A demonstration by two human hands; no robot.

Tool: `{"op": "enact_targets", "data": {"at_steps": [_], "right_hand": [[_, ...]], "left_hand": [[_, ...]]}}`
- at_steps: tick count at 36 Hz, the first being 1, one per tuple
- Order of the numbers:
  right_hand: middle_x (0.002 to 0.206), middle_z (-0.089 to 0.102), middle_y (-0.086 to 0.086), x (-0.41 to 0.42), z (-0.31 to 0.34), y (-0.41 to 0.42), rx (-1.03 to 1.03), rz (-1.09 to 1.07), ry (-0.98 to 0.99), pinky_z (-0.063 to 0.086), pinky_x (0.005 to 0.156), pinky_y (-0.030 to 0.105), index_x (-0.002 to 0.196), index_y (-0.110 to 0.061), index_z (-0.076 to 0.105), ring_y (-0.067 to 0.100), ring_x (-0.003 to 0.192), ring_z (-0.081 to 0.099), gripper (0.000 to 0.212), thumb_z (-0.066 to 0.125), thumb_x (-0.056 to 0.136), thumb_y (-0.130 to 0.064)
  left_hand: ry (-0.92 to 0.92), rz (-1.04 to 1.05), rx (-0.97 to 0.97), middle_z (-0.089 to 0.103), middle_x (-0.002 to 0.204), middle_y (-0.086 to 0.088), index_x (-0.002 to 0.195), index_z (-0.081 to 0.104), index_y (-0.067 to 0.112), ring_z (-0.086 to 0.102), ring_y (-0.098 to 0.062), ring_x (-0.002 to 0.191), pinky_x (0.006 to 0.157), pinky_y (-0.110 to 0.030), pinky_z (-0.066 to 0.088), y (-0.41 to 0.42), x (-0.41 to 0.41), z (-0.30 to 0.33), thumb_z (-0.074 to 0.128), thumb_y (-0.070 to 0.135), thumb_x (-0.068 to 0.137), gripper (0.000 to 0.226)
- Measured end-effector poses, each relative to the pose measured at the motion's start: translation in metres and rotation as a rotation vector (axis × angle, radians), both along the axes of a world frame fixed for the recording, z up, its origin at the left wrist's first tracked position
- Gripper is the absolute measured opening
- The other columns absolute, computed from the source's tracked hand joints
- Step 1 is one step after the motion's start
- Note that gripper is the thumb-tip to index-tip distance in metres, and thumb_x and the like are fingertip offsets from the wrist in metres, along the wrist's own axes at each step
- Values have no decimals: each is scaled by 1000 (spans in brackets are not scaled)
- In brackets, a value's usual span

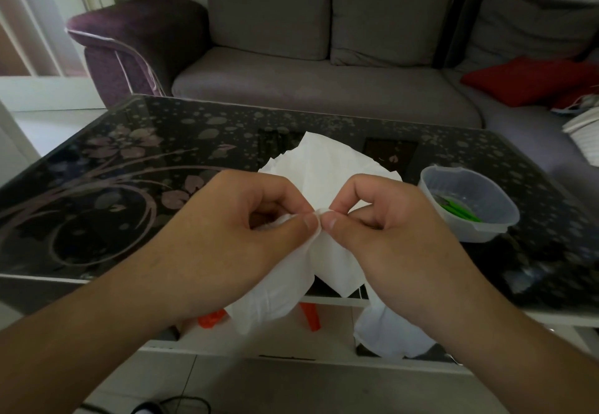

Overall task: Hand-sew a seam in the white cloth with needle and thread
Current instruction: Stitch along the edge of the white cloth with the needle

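Nearest the camera, two bare forearms reach forward over the counter's front edge. The left hand (227, 222) and right hand (389, 219) meet at the middle, thumbs tip to tip. Each grip is closed: thumb and curled forefinger pinch the same small fold of the cloth (327, 170). Whether a needle or thread sits in either pinch is too fine to tell. Below the hands the cloth hangs in loose flaps past the counter (97, 193) edge; beyond them it rises in a crumpled peak over the dark, flower-patterned glass top. Something orange (210, 318) shows under the counter. To the right, a clear tub (468, 203) stands on the counter with green pieces inside. Farther back is a grey sofa (324, 83) with a red cushion (525, 79) at its right.
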State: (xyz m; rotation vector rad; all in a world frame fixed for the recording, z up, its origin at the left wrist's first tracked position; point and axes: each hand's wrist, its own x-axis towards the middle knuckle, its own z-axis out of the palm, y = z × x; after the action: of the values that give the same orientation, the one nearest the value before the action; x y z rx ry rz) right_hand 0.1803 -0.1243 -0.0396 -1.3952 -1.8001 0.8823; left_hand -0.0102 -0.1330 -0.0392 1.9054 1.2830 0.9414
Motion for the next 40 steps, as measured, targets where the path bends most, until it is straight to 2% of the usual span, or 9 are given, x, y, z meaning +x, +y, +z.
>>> {"op": "enact_targets", "data": {"at_steps": [7, 12, 15, 19, 25, 29, 33, 38, 40], "right_hand": [[39, 45, -8, 2, 1, 1, -37, 8, 93, 32, 40, 11, 77, -20, 62, 5, 35, 43, 21, 68, 97, -24], [41, 41, -5, 2, -3, 3, -86, 19, 172, 31, 47, 23, 71, -19, 61, 6, 38, 33, 25, 71, 94, -21], [42, 42, -5, 2, -4, 4, -119, 10, 207, 31, 50, 24, 71, -18, 63, 6, 38, 34, 24, 71, 94, -20], [42, 42, -6, 3, -5, 5, -126, 15, 241, 30, 53, 28, 78, -19, 69, 13, 42, 30, 16, 71, 94, -21], [42, 48, -8, 3, -4, 6, -108, 31, 225, 33, 58, 27, 84, -20, 73, 6, 39, 40, 13, 69, 96, -24], [44, 43, -2, 5, -5, 7, -116, 45, 234, 32, 54, 30, 82, -18, 71, 13, 43, 32, 14, 70, 96, -24], [46, 41, -1, 9, 1, 8, -197, 86, 245, 31, 47, 26, 90, -17, 73, 11, 41, 32, 10, 67, 98, -19], [51, 35, 2, 11, 9, 8, -263, 140, 325, 24, 47, 29, 97, -18, 74, 13, 44, 26, 12, 63, 98, -13], [52, 32, 2, 12, 12, 8, -262, 136, 333, 24, 47, 29, 102, -19, 72, 14, 46, 25, 15, 61, 98, -10]], "left_hand": [[-23, -13, -5, 77, 86, 15, 90, 78, 31, 74, -6, 83, 71, -23, 58, 0, 0, 0, 67, 32, 93, 11], [-42, -29, -14, 78, 87, 13, 89, 78, 30, 75, -9, 83, 75, -30, 60, -1, -2, 1, 67, 31, 93, 12], [-49, -33, -15, 78, 88, 12, 89, 79, 30, 76, -11, 85, 79, -36, 63, 0, -2, 1, 67, 31, 92, 12], [-56, -30, -26, 79, 87, 12, 88, 79, 31, 76, -11, 84, 79, -39, 63, 1, -2, 1, 68, 31, 92, 12], [-76, -28, -40, 79, 86, 10, 89, 79, 29, 76, -11, 83, 76, -34, 61, 1, -5, 2, 68, 31, 92, 12], [-72, -8, -44, 79, 85, 9, 88, 79, 28, 76, -11, 81, 74, -33, 62, 1, -3, 3, 69, 30, 92, 12], [-59, 31, -45, 77, 84, 10, 86, 78, 31, 74, -11, 81, 72, -32, 60, 1, -4, 3, 66, 35, 89, 13], [-57, 56, -51, 78, 84, 7, 88, 79, 31, 75, -15, 80, 79, -47, 63, 1, -5, 3, 67, 34, 93, 13], [-62, 61, -61, 79, 85, 7, 90, 79, 31, 75, -15, 81, 81, -49, 63, 2, -6, 3, 67, 32, 94, 13]]}}
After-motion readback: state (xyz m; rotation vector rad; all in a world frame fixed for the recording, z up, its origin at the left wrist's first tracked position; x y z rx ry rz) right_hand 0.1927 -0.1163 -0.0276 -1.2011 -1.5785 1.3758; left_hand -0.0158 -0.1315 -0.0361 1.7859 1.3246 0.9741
